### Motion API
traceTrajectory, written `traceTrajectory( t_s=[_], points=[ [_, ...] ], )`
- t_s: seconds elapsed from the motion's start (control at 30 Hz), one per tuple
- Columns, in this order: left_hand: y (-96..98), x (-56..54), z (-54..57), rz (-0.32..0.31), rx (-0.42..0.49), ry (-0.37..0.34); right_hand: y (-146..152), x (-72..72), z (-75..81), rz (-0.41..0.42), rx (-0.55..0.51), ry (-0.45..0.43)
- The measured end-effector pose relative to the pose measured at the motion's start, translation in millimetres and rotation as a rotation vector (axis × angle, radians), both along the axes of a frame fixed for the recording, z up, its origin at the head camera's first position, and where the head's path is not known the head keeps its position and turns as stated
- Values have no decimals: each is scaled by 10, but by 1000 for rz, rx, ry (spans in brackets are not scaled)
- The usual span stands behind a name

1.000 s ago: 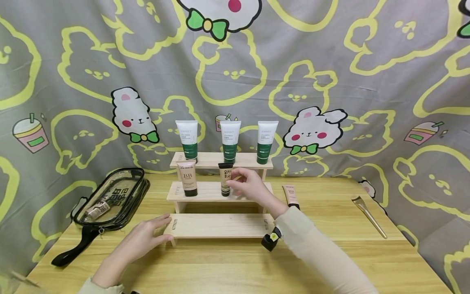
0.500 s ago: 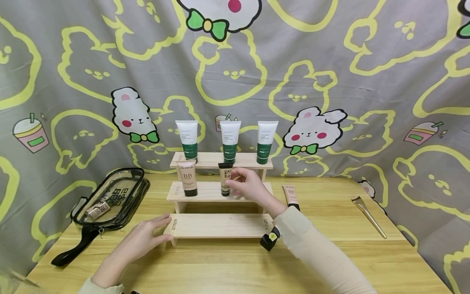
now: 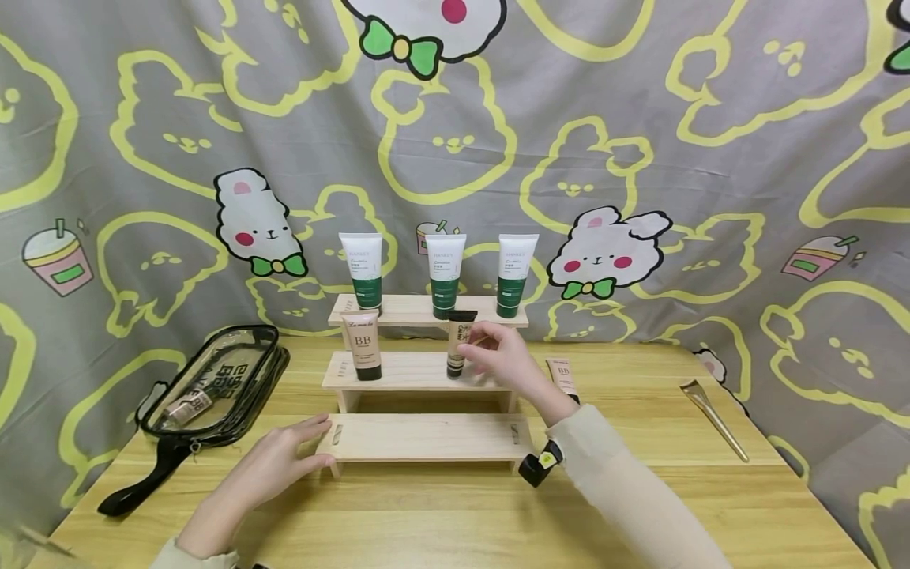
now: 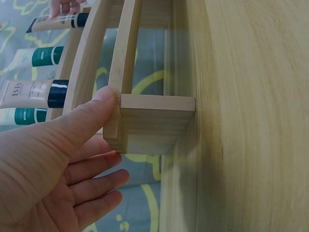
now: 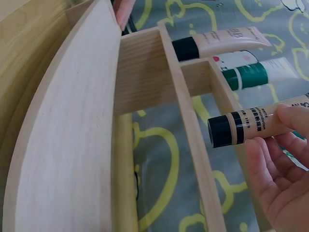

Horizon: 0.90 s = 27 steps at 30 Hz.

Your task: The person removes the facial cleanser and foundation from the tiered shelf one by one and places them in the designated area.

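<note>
My right hand pinches a small beige foundation tube with a black cap, cap down, just above the right half of the stand's middle shelf. At the left end of the three-tier wooden display stand, my left hand grips the lowest shelf between thumb and index finger, the other fingers loose. A pink BB cream tube stands on its black cap on the middle shelf's left. Three white-and-green tubes stand along the top shelf: a left tube, a centre tube and a right tube.
Right of the stand lies another pink BB tube, partly behind my right forearm. A gold-handled brush lies farther right. At left is a clear black-edged pouch with a small tube inside. A patterned curtain hangs behind the table.
My right hand has moved the foundation tube right along the middle shelf, from near its centre, lifting it slightly. My left hand has stayed at the stand's left end.
</note>
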State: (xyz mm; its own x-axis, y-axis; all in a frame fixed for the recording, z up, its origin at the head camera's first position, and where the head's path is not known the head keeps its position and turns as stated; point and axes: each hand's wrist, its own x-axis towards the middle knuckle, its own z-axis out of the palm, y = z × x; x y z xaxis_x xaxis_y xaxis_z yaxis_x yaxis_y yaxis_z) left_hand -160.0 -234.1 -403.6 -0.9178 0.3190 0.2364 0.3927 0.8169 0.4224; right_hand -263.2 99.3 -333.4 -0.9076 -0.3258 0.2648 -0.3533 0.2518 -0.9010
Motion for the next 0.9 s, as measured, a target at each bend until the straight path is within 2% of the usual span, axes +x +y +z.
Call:
traceTrajectory(
  t_s=[0.37,0.57,0.9],
  points=[
    [0,3,-2,-6,-3,13,517,73,68,-61,-50,47],
    [-3,3,-4,-7,-4,14,820,107,74,-127,-51,32],
    [-11,-5,-13,-7,-7,8,1342,97,-61,-216,-63,31]
  ],
)
